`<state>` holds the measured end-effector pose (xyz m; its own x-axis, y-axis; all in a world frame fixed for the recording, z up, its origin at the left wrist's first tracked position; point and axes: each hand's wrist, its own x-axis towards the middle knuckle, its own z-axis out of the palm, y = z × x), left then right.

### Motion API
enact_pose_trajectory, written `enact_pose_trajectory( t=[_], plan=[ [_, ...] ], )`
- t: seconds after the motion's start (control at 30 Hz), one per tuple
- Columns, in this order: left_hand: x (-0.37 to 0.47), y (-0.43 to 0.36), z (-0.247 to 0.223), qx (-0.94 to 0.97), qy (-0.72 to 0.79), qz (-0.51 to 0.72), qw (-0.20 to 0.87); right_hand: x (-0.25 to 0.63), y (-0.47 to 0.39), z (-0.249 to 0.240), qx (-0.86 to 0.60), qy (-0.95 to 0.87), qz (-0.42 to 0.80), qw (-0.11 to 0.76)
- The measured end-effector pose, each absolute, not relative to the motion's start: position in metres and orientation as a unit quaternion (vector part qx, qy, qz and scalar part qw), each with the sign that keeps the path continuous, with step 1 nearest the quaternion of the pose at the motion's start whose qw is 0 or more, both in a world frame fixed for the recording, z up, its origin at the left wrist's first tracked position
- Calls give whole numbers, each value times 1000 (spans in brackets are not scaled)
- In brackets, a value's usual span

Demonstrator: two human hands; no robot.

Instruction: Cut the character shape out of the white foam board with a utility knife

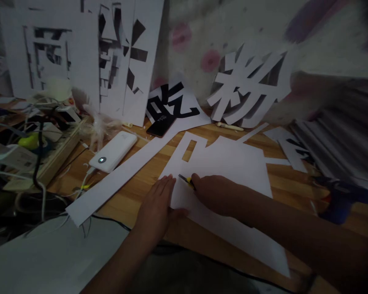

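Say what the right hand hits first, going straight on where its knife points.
The right hand would likely meet the fingertips of the left hand first, close by the line of the knife; depth is unclear. If it slid past over the white sheet, the white strip would probably come next.

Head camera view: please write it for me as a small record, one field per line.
Left hand: left hand, flat at the left edge of the white sheet
Right hand: right hand, gripping a yellow knife
Sheet: on the wooden table, with a rectangular opening
Left side: long white strip, white power bank
Beyond: dark phone, white cut-out character
Right side: blue gun-shaped tool
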<state>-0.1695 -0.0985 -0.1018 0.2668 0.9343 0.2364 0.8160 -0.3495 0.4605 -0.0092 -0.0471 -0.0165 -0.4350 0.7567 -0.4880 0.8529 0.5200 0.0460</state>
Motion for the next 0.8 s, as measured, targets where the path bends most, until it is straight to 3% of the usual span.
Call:
enact_pose_trajectory(
  t=[0.8],
  plan=[
    [-166, -99, -100, 763, 581, 239, 150, 31, -75, -21, 462, 849, -84, 242]
  ],
)
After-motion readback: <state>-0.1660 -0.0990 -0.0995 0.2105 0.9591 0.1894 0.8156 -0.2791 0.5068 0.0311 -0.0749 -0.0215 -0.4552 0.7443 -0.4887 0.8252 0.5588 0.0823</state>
